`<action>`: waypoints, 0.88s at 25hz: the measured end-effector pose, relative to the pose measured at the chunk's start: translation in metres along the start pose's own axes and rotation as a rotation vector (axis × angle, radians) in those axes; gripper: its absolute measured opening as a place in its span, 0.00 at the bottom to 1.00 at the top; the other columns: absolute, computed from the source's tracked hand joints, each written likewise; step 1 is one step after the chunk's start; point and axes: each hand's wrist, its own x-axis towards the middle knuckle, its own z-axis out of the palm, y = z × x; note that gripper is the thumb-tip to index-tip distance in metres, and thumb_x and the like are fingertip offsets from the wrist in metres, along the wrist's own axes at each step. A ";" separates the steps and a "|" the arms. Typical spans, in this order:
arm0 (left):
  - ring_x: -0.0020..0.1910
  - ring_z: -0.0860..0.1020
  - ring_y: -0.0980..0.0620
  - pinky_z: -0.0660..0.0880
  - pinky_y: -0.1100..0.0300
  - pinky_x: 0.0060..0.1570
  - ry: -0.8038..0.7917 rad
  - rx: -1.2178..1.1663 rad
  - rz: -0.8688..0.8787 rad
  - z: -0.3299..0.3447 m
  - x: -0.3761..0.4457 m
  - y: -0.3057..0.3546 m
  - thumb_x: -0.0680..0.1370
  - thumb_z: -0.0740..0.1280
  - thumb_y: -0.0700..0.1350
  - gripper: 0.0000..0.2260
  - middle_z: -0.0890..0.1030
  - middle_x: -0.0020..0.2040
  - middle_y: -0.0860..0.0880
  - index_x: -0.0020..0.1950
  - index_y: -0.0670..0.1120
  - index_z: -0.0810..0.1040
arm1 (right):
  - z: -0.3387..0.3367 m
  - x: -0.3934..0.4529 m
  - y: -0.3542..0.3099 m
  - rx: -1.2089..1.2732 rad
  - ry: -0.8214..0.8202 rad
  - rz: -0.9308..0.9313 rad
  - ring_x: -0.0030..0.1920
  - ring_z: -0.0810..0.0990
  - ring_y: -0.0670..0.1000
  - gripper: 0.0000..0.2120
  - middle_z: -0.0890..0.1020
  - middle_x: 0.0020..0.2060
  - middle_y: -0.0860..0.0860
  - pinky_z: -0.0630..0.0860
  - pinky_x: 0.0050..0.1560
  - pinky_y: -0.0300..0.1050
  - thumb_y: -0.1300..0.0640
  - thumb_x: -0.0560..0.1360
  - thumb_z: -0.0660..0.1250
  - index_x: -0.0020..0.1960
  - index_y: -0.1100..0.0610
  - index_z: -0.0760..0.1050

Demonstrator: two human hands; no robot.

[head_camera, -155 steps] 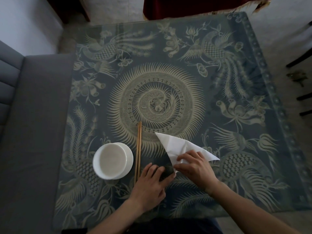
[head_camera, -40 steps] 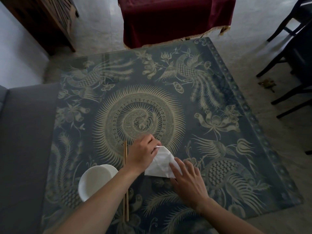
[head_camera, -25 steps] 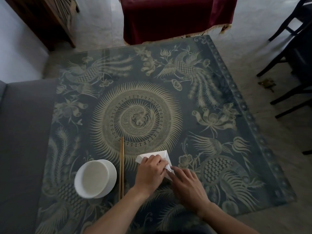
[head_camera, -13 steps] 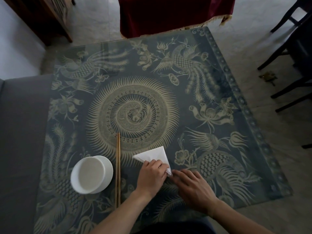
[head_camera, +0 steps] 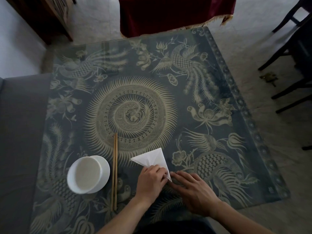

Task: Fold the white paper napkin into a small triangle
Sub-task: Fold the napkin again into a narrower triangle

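The white paper napkin [head_camera: 152,158] lies on the patterned table [head_camera: 211,102] as a small folded triangle, its narrow tip pointing toward me. My left hand [head_camera: 150,180] rests with curled fingers on the napkin's near part and hides it. My right hand [head_camera: 192,190] lies flat beside it, fingertips touching the tip of the triangle. The far two corners of the napkin are uncovered.
A white bowl [head_camera: 87,174] stands at the near left, with a pair of wooden chopsticks [head_camera: 115,171] lying between it and the napkin. A grey sofa [head_camera: 20,141] borders the table's left edge. Dark chair legs [head_camera: 287,56] stand at the right, a red-draped table [head_camera: 173,12] beyond.
The large triangle was folded smaller. My left hand brought one corner over and pressed it down. Since half a second ago both hands have barely moved on the napkin.
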 end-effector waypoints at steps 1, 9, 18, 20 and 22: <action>0.42 0.78 0.52 0.72 0.56 0.43 -0.015 -0.007 0.011 0.000 -0.001 -0.002 0.70 0.76 0.48 0.07 0.78 0.41 0.55 0.44 0.52 0.79 | -0.001 0.000 0.000 0.002 -0.010 0.004 0.69 0.69 0.54 0.34 0.69 0.73 0.50 0.72 0.60 0.48 0.51 0.70 0.63 0.75 0.47 0.61; 0.54 0.75 0.51 0.74 0.56 0.50 -0.132 -0.003 0.133 -0.001 -0.012 -0.014 0.78 0.67 0.45 0.13 0.77 0.53 0.52 0.63 0.51 0.78 | -0.009 0.000 0.006 -0.021 -0.068 -0.012 0.70 0.69 0.54 0.32 0.67 0.74 0.50 0.73 0.60 0.48 0.50 0.70 0.62 0.74 0.43 0.63; 0.58 0.75 0.48 0.75 0.51 0.56 0.164 0.066 0.021 -0.018 -0.012 -0.035 0.77 0.68 0.43 0.12 0.77 0.59 0.48 0.61 0.47 0.79 | -0.015 0.042 -0.012 0.008 0.155 0.224 0.63 0.76 0.54 0.22 0.76 0.66 0.51 0.76 0.54 0.50 0.52 0.73 0.69 0.66 0.54 0.74; 0.69 0.69 0.45 0.68 0.47 0.67 0.107 0.170 0.046 -0.020 -0.013 -0.045 0.81 0.61 0.47 0.17 0.73 0.69 0.45 0.69 0.45 0.73 | -0.014 0.066 -0.019 -0.071 0.146 0.281 0.72 0.67 0.57 0.30 0.68 0.73 0.55 0.70 0.67 0.55 0.49 0.76 0.67 0.74 0.58 0.66; 0.76 0.59 0.46 0.59 0.46 0.73 -0.008 0.249 0.118 -0.015 -0.019 -0.047 0.82 0.57 0.51 0.23 0.64 0.77 0.43 0.76 0.42 0.65 | -0.006 0.081 -0.023 -0.112 0.102 0.296 0.76 0.53 0.58 0.32 0.56 0.77 0.57 0.51 0.75 0.58 0.46 0.79 0.58 0.77 0.61 0.55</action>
